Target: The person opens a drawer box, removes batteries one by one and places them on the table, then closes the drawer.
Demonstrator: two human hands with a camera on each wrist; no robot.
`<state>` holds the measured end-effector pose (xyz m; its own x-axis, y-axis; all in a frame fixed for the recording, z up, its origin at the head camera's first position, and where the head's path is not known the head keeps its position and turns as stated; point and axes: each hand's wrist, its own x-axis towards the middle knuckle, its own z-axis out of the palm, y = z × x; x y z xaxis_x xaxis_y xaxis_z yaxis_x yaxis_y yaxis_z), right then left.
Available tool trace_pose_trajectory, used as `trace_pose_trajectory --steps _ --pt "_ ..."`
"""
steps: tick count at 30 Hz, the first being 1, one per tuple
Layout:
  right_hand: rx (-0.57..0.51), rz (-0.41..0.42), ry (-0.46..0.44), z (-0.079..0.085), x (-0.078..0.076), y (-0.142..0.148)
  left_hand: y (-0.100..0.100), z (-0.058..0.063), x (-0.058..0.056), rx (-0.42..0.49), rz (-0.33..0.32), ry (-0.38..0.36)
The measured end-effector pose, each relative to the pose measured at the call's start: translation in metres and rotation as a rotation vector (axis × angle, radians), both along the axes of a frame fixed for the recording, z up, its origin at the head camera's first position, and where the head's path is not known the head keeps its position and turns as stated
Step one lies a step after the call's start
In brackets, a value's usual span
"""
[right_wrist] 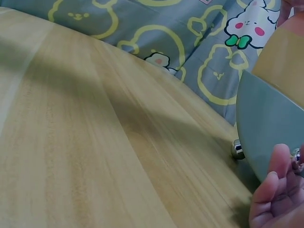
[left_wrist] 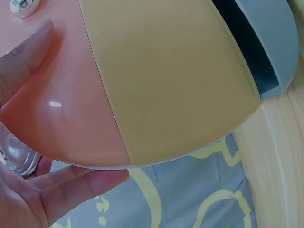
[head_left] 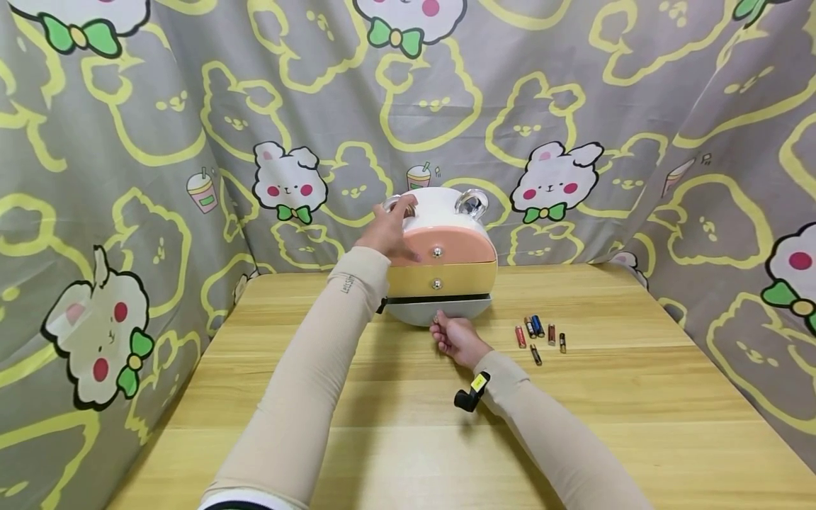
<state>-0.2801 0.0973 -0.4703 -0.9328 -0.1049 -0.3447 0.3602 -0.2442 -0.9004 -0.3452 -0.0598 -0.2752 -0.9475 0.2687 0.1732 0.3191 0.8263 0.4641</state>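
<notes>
A small rounded drawer box (head_left: 446, 212) with a white shell and clear ear-like loops stands at the back of the table. Its front has a pink drawer (head_left: 459, 241), a yellow drawer (head_left: 468, 278) and a grey bottom drawer (head_left: 408, 310), which is pulled partly out and shows a dark gap above it. My left hand (head_left: 385, 230) holds the box's upper left side, thumb on the pink front and fingers along the shell. With its fingertips my right hand (head_left: 460, 340) pinches the small shiny knob (right_wrist: 297, 156) of the grey drawer.
Several loose batteries lie to the right of the box, among them a red battery (head_left: 520, 336) and a blue battery (head_left: 538, 326). The wooden table (head_left: 408, 453) meets a bunny-patterned curtain (head_left: 357, 106) behind and at both sides.
</notes>
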Motion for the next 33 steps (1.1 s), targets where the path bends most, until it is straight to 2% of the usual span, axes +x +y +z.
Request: trace_pose_trajectory --steps 14,33 --pt "-0.008 -0.033 -0.008 -0.002 -0.01 -0.002 0.0 0.001 -0.001 -0.013 0.007 -0.003" --pt "-0.029 -0.054 -0.007 -0.001 -0.013 -0.004 0.0 0.0 -0.002 0.01 -0.001 -0.018"
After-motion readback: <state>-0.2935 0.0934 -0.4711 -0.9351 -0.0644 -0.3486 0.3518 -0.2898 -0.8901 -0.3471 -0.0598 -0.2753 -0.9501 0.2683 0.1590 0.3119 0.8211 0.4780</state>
